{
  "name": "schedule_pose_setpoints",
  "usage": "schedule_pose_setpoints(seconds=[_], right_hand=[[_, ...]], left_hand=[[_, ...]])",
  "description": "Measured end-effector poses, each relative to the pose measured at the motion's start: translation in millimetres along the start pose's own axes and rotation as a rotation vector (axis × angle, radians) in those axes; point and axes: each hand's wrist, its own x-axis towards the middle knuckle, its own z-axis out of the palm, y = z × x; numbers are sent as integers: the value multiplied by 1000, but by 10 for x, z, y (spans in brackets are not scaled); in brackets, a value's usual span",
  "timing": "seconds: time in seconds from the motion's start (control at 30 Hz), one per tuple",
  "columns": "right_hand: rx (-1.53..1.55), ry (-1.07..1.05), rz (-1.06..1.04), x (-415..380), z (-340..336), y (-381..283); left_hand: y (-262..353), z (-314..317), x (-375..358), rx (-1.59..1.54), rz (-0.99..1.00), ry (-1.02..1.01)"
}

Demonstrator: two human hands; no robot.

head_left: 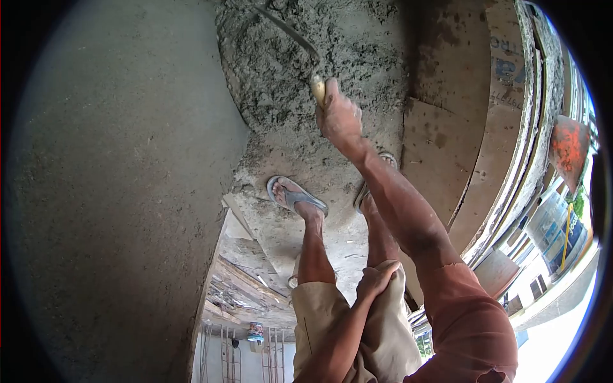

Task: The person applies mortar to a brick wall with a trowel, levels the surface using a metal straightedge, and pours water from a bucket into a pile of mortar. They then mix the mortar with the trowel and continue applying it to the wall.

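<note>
My right hand [341, 116] is closed around the pale wooden handle of a trowel [290, 30]. The trowel's dark metal blade, seen nearly edge-on, reaches up and left over rough wet mortar [274, 83]. Part of the handle is hidden in my fist. My left hand [379, 279] rests on my right knee, its fingers together and curled over the edge of the beige shorts [322, 313]. Along the left runs a broad, smoother grey plastered surface [121, 159], bordering the rough mortar.
My feet, in flip-flops [297, 195], stand on dusty concrete just below the mortar. Stained boards [440, 143] line the right side. Beyond them are an orange-smeared container [568, 150] and a bucket [555, 230]. Scrap wood [249, 277] lies low at left.
</note>
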Motion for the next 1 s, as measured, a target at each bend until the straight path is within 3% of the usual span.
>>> schedule_pose_setpoints(seconds=[0.07,0.13,0.27,0.33,0.37,0.43,0.47,0.5,0.6,0.63,0.7,0.77,0.8,0.87,1.0], right_hand=[[-51,-312,74,-157,464,402],[-67,-419,117,-268,360,611],[20,-324,258,-1080,-115,858],[-546,177,-219,-1534,87,1277],[-540,173,-217,-1678,293,1372],[70,-341,333,-1822,617,1476],[158,-301,303,-1697,786,1385],[245,-263,268,-1400,934,1108],[597,-452,501,-490,898,386],[678,-442,463,-272,902,276],[753,-442,441,-139,846,214],[541,-77,99,-54,745,191],[533,-83,92,-9,598,149],[186,70,11,-5,242,39],[-72,70,-116,131,111,93]], left_hand=[[40,-22,-62,13,10,-7],[35,-45,-73,21,8,-6],[-69,61,76,35,-4,34],[-57,45,36,25,3,11],[-62,19,28,26,13,-7],[-288,195,371,56,76,-2],[-397,255,501,84,139,-4],[-127,52,111,65,22,-16],[78,-150,-236,53,72,-65],[7,-27,-101,90,-15,52],[4,-50,-121,72,-11,37],[-43,-6,-46,34,4,26],[-65,-3,78,25,11,21],[-161,50,190,-14,32,-86],[13,-22,-50,13,3,37]])
